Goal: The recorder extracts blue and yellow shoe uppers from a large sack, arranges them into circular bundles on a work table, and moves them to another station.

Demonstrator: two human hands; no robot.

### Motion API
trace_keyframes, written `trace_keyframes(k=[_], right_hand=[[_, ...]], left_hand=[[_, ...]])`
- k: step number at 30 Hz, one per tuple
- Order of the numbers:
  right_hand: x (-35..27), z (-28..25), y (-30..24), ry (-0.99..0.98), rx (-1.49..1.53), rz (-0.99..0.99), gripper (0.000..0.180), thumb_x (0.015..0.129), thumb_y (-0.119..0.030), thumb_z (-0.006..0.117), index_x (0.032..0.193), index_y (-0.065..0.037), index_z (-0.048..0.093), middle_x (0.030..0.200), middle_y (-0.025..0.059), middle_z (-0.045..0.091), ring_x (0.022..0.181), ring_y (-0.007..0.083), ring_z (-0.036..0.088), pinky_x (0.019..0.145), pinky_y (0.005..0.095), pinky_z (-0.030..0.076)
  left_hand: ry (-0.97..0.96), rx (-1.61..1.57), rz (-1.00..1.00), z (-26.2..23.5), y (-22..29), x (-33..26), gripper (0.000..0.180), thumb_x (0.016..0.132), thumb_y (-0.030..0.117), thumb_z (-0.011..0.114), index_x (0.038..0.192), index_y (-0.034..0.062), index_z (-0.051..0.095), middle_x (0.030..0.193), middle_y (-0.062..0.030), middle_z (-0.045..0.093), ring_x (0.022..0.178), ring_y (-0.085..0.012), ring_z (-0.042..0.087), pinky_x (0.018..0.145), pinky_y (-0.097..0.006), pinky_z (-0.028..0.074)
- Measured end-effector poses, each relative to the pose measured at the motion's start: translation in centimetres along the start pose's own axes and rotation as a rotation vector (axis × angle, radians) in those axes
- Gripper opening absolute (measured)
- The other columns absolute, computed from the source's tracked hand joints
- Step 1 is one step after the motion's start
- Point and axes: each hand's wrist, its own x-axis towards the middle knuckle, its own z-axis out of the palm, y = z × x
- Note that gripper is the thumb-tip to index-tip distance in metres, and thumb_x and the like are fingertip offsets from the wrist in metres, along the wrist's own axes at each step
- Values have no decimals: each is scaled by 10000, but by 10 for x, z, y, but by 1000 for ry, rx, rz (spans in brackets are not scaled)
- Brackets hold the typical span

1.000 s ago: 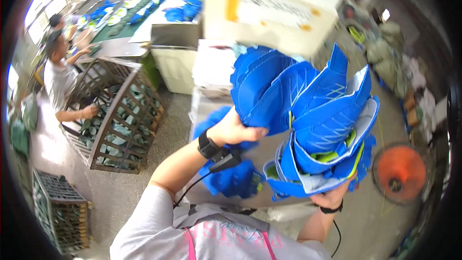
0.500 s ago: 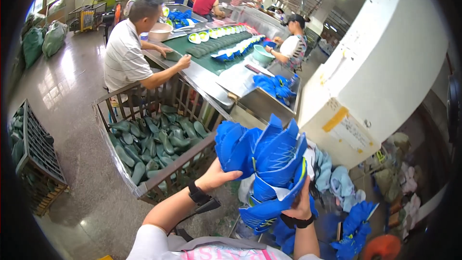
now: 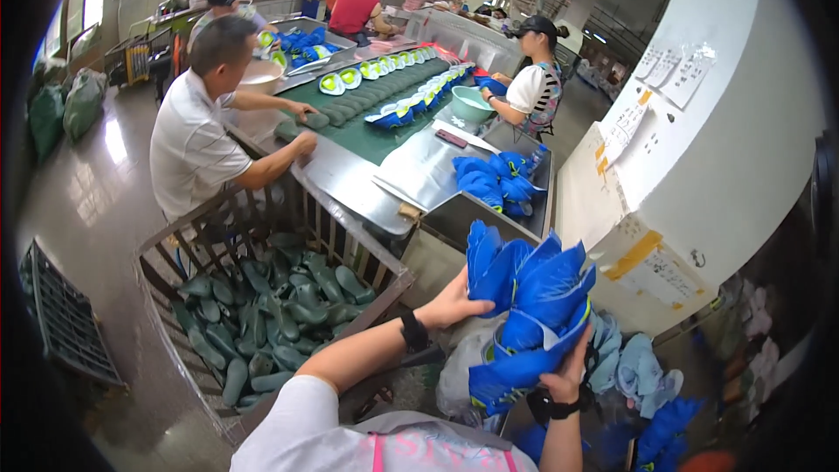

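Observation:
A thick bundle of blue shoe uppers (image 3: 535, 310) with lime-green trim is held up in front of me. My left hand (image 3: 456, 299) is closed on its left side, the thumb lying over the edge. Around the lower right side my right hand (image 3: 566, 371) is closed, its fingers partly hidden by the uppers. Just beyond the bundle stands a metal tray (image 3: 450, 214) at the table's end, with more blue uppers (image 3: 496, 182) in it. A clear plastic bag (image 3: 456, 380) hangs below the bundle.
A barred crate (image 3: 384, 284) of green shoe lasts (image 3: 280, 310) stands at my left. Beyond it a conveyor table (image 3: 336, 183) carries rows of lasts and uppers, with several co-workers alongside. A white cabinet (image 3: 647, 210) rises at right, and cloth pieces (image 3: 642, 376) lie beneath.
Both my hands and the bundle have shifted right in view, and the tray appears nearer. The co-worker at left has brought both hands to a last at the table's near end.

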Motion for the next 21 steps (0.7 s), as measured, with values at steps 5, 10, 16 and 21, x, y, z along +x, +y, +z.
trace_keyframes(k=[5,10,16,21], right_hand=[[135,-20,57,29,53,-69,1112,545,-146,706,1402,-77,1,1394,157,220,1257,295,281,1028,387,246],[278,-53,86,33,-24,-168,1013,575,-134,660,1398,-52,74,1381,158,240,1240,287,304,1007,363,282],[409,-86,137,35,-77,-147,909,590,-88,628,1381,-59,180,1357,146,293,1197,270,367,986,376,312],[474,-137,212,39,-432,106,797,632,-55,606,1356,-89,274,1377,150,280,1268,312,287,997,383,310]], left_hand=[[69,145,-36,-58,-8,125,683,728,97,673,1299,15,307,1199,-58,466,1068,-147,455,921,-293,374],[171,295,28,-99,-11,258,615,747,58,650,1273,19,333,1144,-71,505,1010,-134,493,867,-277,416],[163,262,132,-166,-42,382,649,738,54,661,1287,19,318,1165,-82,493,1021,-143,490,883,-273,402],[170,316,51,-225,-126,444,680,750,80,661,1307,21,276,1182,-93,473,1044,-152,471,896,-284,392]])
